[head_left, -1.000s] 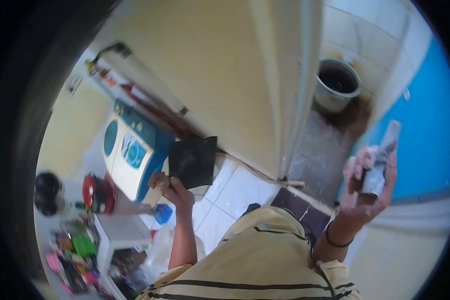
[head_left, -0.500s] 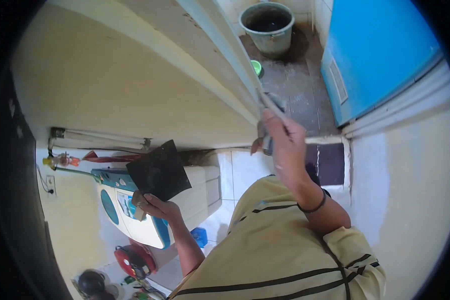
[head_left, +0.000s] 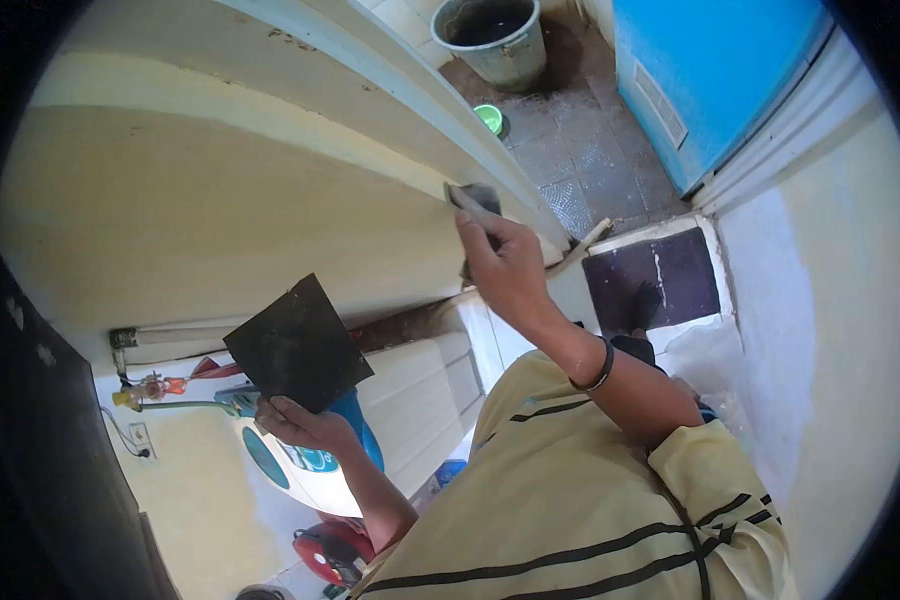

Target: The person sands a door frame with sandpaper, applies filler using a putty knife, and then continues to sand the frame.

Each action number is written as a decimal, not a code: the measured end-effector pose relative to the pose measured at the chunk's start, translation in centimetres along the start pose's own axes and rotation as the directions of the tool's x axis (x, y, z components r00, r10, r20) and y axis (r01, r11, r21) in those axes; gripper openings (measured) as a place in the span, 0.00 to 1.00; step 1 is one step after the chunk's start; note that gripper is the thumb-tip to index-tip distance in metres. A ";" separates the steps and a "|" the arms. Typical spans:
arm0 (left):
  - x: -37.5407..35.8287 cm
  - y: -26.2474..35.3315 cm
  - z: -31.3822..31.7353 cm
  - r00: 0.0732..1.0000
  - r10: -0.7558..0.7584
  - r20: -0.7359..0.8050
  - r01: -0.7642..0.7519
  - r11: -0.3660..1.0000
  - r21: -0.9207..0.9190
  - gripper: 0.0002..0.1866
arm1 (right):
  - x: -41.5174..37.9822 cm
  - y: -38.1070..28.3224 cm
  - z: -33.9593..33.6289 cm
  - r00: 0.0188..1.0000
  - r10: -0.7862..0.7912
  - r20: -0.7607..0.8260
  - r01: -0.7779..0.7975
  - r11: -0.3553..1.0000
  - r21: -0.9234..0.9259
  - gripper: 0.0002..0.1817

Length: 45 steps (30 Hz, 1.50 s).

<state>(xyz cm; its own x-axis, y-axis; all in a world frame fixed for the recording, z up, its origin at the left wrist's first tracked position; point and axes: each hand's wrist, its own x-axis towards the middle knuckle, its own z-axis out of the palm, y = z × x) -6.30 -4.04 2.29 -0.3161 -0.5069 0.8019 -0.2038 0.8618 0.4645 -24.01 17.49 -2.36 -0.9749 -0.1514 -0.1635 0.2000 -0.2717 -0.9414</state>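
Observation:
My left hand (head_left: 305, 425) is closed on a hawk, a dark, square mortar board (head_left: 300, 342), at its near corner. The board is tilted toward the camera in front of the washing machine, its dark face carrying a few faint smudges. My right hand (head_left: 510, 265) is wrapped around a trowel (head_left: 478, 200) with a pale bar-shaped grip and a grey plate. That plate lies against the cream wall (head_left: 270, 200) beside the door frame; part of it is hidden by my fingers.
A white and teal washing machine (head_left: 410, 390) stands below the wall. Past the doorway are a grey bucket (head_left: 495, 50), a green bowl (head_left: 488, 119) and a blue door (head_left: 710, 80). A dark mat (head_left: 660, 275) lies at the threshold, with a clear plastic bag (head_left: 705, 360) nearby.
My right hand has moved the trowel left, from the door frame's edge onto the cream wall. My left hand still holds the hawk, now slightly further left and lower. The camera view has shifted.

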 end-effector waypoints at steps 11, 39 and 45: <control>0.3 -1.6 -0.4 0.998 -0.043 0.042 0.042 0.999 0.035 0.15 | 0.1 0.8 1.6 0.991 -0.089 -0.099 0.092 0.996 0.022 0.18; -20.1 -22.3 -8.4 0.135 -0.576 0.806 0.875 0.451 0.176 0.05 | 0.8 9.9 -2.0 0.991 -0.052 -0.121 0.018 0.962 -0.271 0.15; -21.2 -21.5 -12.1 -0.258 -0.876 0.407 0.687 0.130 0.715 0.15 | -1.8 9.3 -3.5 0.989 0.117 -0.089 -0.129 0.982 -0.137 0.16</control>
<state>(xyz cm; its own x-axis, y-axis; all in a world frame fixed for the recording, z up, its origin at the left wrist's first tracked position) 15.99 -11.62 -20.10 -0.1170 -0.6313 -0.7667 -0.9063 -0.2478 0.3423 -20.79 18.60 -11.87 -0.9495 -0.0969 -0.2984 0.3086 -0.1167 -0.9440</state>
